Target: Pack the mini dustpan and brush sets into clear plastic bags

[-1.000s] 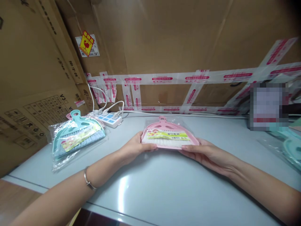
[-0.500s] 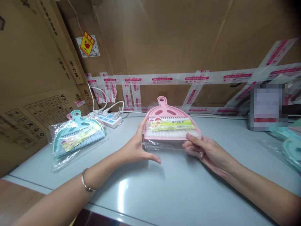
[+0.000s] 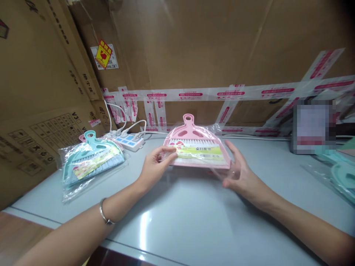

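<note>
A pink dustpan-and-brush set [image 3: 195, 145] in a clear plastic bag is held tilted up above the pale table [image 3: 177, 218], its handle pointing away from me. My left hand [image 3: 154, 165] pinches the set's left front corner, thumb on top over the yellow label. My right hand [image 3: 240, 173] is beside the set's right edge with the fingers spread, and loose clear bag film hangs over them. Whether the right fingers grip the bag is unclear.
A teal dustpan set [image 3: 90, 161] in a bag lies at the left. A white power strip [image 3: 128, 140] with cables sits behind it. Taped cardboard [image 3: 194, 55] walls in the back and left. More teal sets [image 3: 344, 175] lie at the right edge.
The pink set has gone from lying flat to being lifted and tilted. My left hand has closed on its left corner, and my right hand has opened and slipped off to the side.
</note>
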The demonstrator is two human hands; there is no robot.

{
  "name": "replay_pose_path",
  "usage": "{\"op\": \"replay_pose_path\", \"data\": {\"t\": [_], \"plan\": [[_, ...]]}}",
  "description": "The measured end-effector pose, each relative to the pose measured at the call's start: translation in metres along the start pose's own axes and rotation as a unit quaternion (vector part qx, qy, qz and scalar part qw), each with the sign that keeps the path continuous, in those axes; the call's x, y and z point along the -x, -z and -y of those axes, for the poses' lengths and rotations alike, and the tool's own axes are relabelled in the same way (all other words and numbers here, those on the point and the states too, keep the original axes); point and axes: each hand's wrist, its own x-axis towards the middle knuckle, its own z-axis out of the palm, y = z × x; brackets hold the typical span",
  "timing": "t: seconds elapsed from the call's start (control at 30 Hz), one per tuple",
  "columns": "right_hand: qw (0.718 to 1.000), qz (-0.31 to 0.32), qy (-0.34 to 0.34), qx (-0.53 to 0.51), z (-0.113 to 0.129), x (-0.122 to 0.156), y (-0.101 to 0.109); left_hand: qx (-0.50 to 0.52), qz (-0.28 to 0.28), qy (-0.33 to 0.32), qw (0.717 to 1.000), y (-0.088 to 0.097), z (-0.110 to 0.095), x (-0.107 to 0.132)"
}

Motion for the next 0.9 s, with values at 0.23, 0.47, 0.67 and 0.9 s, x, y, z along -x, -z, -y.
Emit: {"op": "replay_pose_path", "data": {"t": [0.23, 0.47, 0.67, 0.9], "plan": [[0.948, -0.020, 0.160, 0.275, -0.008, 0.004, -0.002, -0.019, -0.037, -0.020, 0.999, 0.000, -0.004, 0.001], [0.927, -0.039, 0.212, 0.307, -0.003, -0.001, 0.008, -0.029, -0.046, -0.028, 0.998, 0.002, -0.002, 0.001], [0.962, -0.038, 0.127, 0.239, 0.004, -0.001, 0.005, -0.042, -0.057, -0.039, 0.997, 0.004, -0.004, 0.001], [0.988, -0.131, 0.038, 0.075, 0.000, -0.002, 0.000, 0.061, 0.054, 0.034, 0.996, -0.002, -0.006, 0.003]]}}
